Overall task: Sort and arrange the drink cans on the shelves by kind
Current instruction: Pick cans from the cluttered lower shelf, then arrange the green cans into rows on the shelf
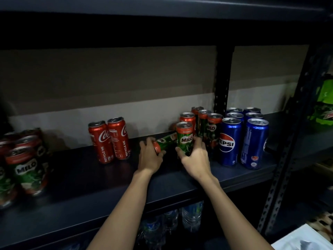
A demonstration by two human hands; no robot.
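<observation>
On the dark shelf (90, 186), my left hand (150, 156) grips a green Milo can (166, 141) that lies on its side. Just to the right, my right hand (195, 156) curls round the base of an upright Milo can (184, 137). Several more Milo cans (210, 127) stand behind it. Several blue Pepsi cans (230, 139) stand in rows to the right. Two red Coca-Cola cans (110, 139) stand to the left. Another group of Milo cans (27, 168) is at the far left edge.
A black metal upright (222, 78) stands behind the cans, another slotted post (288, 150) at the right. Green Mountain Dew packs (324, 105) sit on the neighbouring shelf. Water bottles (191, 217) fill the shelf below. The shelf above hangs low overhead.
</observation>
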